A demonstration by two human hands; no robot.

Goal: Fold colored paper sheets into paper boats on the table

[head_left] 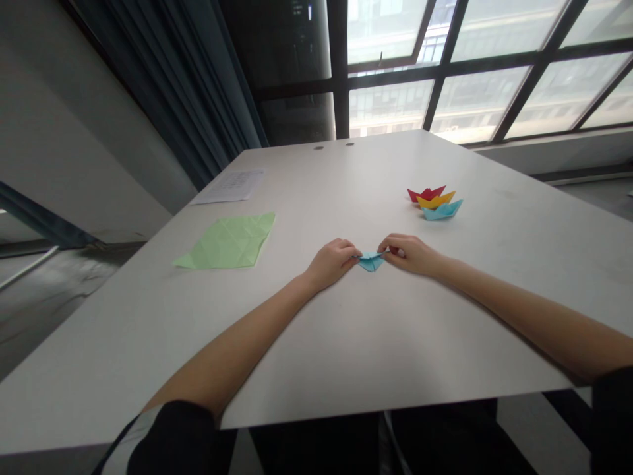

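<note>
A small piece of folded light-blue paper lies low over the white table, its point facing me. My left hand pinches its left corner between thumb and fingers. On the other side my right hand grips the right corner, fingers bent. The fingertips hide both ends of the paper. Beyond my right hand stand three folded paper boats in a close row: a red boat, a yellow boat and a light-blue boat nearest me.
A creased light-green paper sheet lies flat on the table at the left. Farther back are printed white sheets near the left edge. Two round table inserts sit at the far edge. A blue curtain and windows stand behind.
</note>
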